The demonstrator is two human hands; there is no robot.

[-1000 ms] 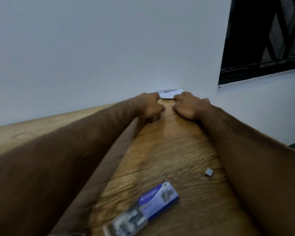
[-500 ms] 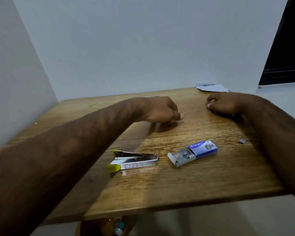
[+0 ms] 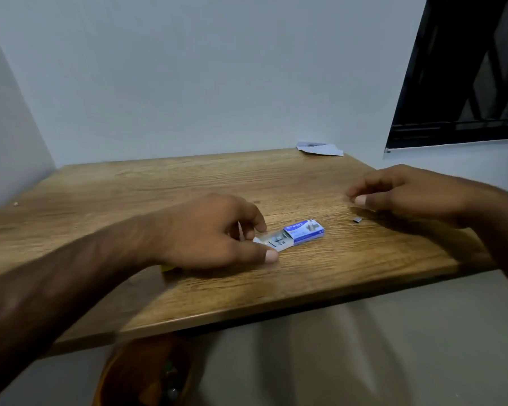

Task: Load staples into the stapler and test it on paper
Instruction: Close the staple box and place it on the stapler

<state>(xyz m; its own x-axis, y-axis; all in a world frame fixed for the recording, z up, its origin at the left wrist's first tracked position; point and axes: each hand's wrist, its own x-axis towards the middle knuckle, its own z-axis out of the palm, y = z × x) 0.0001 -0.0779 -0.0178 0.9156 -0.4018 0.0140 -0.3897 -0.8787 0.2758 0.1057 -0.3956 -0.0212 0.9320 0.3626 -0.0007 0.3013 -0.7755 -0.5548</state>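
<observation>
Bracketing the tray (image 3: 273,243) slid out of the box (image 3: 305,230) between thumb and forefinger, the left hand (image 3: 206,232) may be pinching it; blur hides contact. The right hand (image 3: 408,191) hovers loosely curled, empty, above a loose strip (image 3: 357,220). Of the stapler (image 3: 168,268) only a yellow tip shows under the left wrist: loading looks unstarted. Paper (image 3: 320,148) lies at the far edge of the table (image 3: 129,200), so testing is also ahead.

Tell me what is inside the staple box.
Grey staple strips lie in the pulled-out tray. The blue sleeve covers the rest of the tray, so its contents there cannot be seen.
</observation>
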